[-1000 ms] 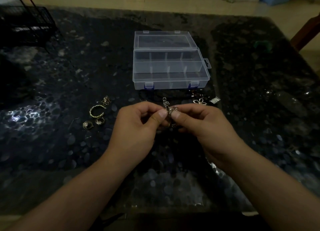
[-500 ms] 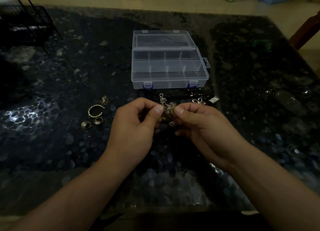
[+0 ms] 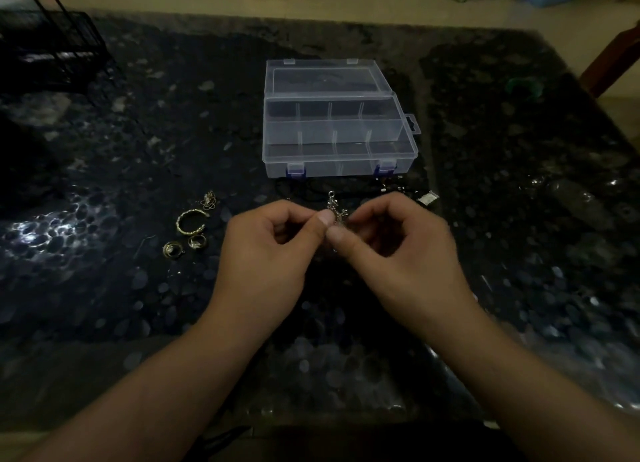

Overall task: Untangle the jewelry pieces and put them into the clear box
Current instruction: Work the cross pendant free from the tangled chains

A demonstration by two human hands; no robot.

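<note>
The task is looking to be in its early part. The left hand [image 3: 266,253] and the right hand [image 3: 398,253] are both pinching a small tangled cluster of silver chain jewelry [image 3: 336,209], holding it above the dark speckled stone table [image 3: 104,305], just in front of the clear plastic compartment box [image 3: 337,149]. The box is lying open, and its compartments are looking empty. A twisted gold open ring [image 3: 190,221] and two small gold rings [image 3: 185,246] are waiting on the table, left of the hands.

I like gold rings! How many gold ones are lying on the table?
3: a big twisted ring, and two small rings just nearer. The tangle behind may hide more.
</note>
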